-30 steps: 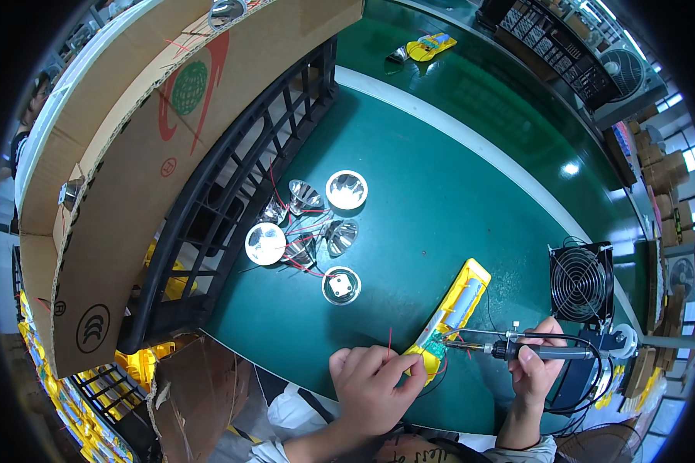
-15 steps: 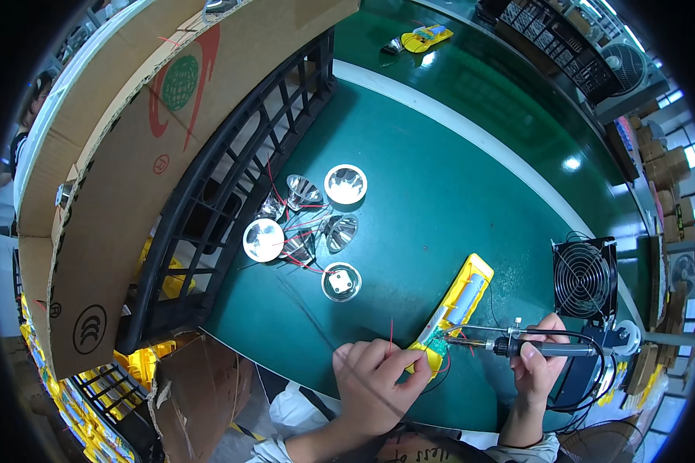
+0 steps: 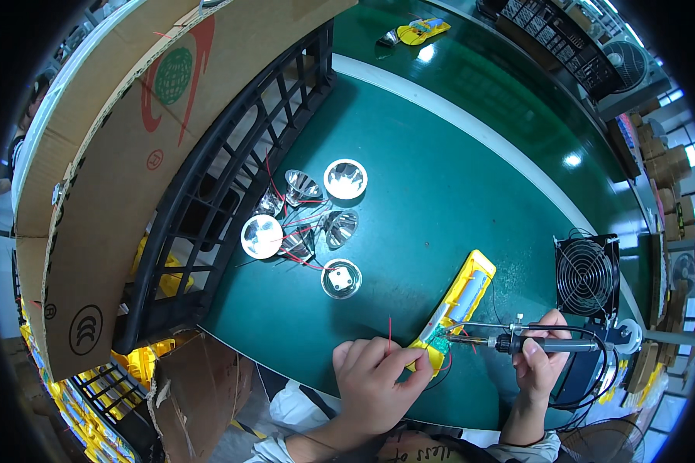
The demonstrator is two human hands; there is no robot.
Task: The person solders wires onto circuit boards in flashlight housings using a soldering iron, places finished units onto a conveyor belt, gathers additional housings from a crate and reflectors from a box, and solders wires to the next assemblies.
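A yellow plastic housing [image 3: 480, 261] lies slanted on the green mat, with a blue cylindrical battery [image 3: 468, 297] and a small green circuit board [image 3: 439, 340] inside. My left hand [image 3: 378, 383] is closed at the housing's lower end, thumb and forefinger pinched against its edge. A thin red wire [image 3: 390, 327] sticks up from behind those fingers; the pinch itself is partly hidden. In my right hand [image 3: 542, 361] is a soldering iron [image 3: 552, 344] with a dark handle and a thin metal feed tube. Its tip points left and meets the board, as far as I can tell.
Several shiny reflector cups [image 3: 346, 179] with red wires lie left of centre. A black crate [image 3: 185, 224] and a cardboard box [image 3: 108, 255] border the left side. At right stands a black fan [image 3: 587, 275]. Another yellow housing [image 3: 422, 31] lies on the far green surface.
The iron and the housing stay almost in place, the tip still at the board. The whole view has shifted very slightly; both hands keep their grips.
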